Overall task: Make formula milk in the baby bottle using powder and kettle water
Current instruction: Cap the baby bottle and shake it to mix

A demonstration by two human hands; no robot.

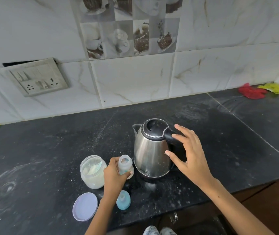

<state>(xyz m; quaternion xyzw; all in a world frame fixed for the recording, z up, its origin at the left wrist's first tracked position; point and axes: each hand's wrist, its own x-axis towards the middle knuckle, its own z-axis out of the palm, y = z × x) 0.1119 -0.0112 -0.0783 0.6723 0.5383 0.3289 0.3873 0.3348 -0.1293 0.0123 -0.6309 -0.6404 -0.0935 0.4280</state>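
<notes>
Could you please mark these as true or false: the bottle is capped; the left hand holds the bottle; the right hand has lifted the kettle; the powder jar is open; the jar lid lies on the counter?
1. The baby bottle is capped. False: its mouth is open, and the teal teat cap lies on the counter.
2. The left hand holds the bottle. True.
3. The right hand has lifted the kettle. False: the kettle stands on the counter, and the hand is spread open at its handle.
4. The powder jar is open. True.
5. The jar lid lies on the counter. True.
</notes>
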